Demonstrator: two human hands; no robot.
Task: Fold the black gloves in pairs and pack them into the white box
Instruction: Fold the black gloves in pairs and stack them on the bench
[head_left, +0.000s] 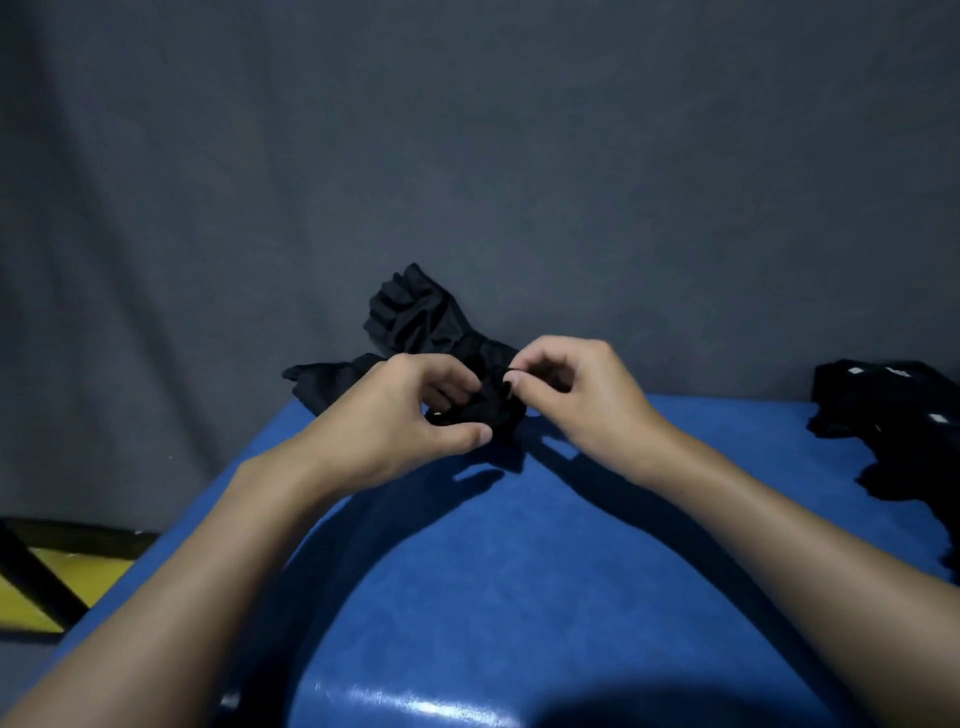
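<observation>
Head view, and both hands are up at the far edge of the blue table (519, 545), working the black gloves (415, 317) between them. The left hand (410, 415) has its fingers curled over the bunched cuff end, with the thumb tucked in underneath the cloth. The right hand (576, 395) pinches a small fold of the same black cloth between thumb and forefinger, the other fingers curled in behind. The two hands sit close together, almost knuckle to knuckle. The gloves spill out beyond them: one set of glove fingers sticks up and to the left, past the table's far edge and against the grey backdrop cloth (467, 130), while another flap trails out left, over the far left corner. Over by the right edge lies a second heap of gloves (893, 415), dark with a few small white marks, well apart from the hands. Between the forearms and all the way down to the near edge there's a broad stretch of bare blue surface, crossed only by the arms' shadows. Off the table's left side, lower down, a yellow and black surface (47, 587) shows
</observation>
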